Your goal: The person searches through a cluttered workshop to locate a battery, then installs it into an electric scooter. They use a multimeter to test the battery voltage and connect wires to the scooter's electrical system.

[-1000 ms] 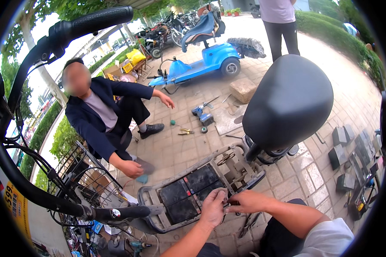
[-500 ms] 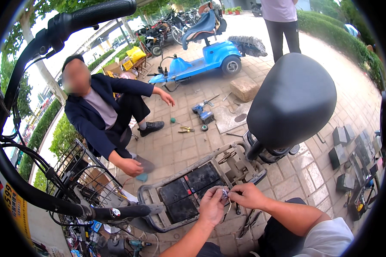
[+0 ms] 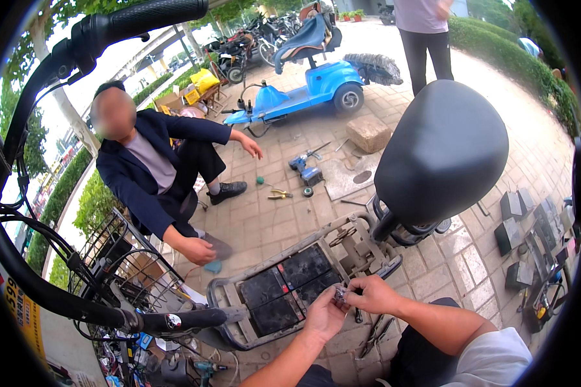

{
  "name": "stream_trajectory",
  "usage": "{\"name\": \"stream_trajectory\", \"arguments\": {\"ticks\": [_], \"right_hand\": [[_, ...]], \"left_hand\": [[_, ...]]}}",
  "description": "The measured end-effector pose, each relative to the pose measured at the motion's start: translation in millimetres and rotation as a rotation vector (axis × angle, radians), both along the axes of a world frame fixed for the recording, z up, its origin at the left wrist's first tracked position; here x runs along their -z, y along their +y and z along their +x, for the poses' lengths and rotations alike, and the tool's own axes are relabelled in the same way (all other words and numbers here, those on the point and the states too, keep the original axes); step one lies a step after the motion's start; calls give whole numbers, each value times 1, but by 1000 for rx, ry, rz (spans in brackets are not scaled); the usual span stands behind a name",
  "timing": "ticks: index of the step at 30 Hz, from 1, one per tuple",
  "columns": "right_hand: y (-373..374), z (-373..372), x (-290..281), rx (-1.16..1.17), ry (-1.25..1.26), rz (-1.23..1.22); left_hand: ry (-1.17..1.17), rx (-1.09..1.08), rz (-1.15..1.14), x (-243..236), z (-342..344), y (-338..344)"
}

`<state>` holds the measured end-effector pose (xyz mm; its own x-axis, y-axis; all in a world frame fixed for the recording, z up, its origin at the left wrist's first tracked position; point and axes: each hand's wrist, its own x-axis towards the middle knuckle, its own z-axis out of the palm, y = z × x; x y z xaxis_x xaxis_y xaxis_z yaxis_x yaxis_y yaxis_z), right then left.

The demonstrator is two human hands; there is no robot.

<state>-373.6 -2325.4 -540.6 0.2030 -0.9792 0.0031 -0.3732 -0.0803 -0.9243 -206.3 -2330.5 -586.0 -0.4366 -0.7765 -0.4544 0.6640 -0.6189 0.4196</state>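
My left hand (image 3: 324, 315) and my right hand (image 3: 372, 295) meet over the near edge of a scooter's open battery bay. Fingertips of both are pinched around a small silvery part (image 3: 340, 294); its exact kind is too small to make out. Below and to the left of my hands, several black batteries (image 3: 271, 317) with red terminal pieces sit side by side inside the scooter's grey frame (image 3: 237, 342). A black saddle (image 3: 440, 151) rises beyond my right hand. Dark hand tools (image 3: 372, 338) lie on the paving beneath my right forearm.
A person in a dark jacket (image 3: 150, 168) squats across the frame. Near them lie yellow-handled pliers (image 3: 279, 194) and a blue cordless drill (image 3: 308, 173). Handlebars (image 3: 45, 97) and a wire basket (image 3: 142, 277) bound the left. Loose grey blocks (image 3: 510, 235) lie right; a blue scooter (image 3: 303, 97) stands behind.
My fingers have shifted slightly around the small part, and my left hand has turned and moved a little to the right. The squatting person's hands have stayed where they were.
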Motion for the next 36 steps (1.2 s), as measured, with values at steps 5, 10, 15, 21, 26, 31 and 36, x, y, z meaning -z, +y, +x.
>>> {"name": "stream_trajectory", "arguments": {"ticks": [5,10,15,21,26,31,36], "right_hand": [[-2,-1,0,22,89,-1],[-1,4,-1,46,176,-58],[-5,0,0,18,46,73],[-5,2,3,78,43,60],[-3,7,3,72,65,-73],[-4,8,-4,96,79,-26],[-6,9,-4,92,54,7]], "left_hand": [[10,-3,50,4,-3,1],[-24,-59,117,8,-4,1],[-7,-10,143,2,-6,2],[7,8,134,1,-5,1],[-12,22,130,2,-6,2],[-14,10,183,0,-7,1],[-9,-1,197,4,-4,-3]]}}
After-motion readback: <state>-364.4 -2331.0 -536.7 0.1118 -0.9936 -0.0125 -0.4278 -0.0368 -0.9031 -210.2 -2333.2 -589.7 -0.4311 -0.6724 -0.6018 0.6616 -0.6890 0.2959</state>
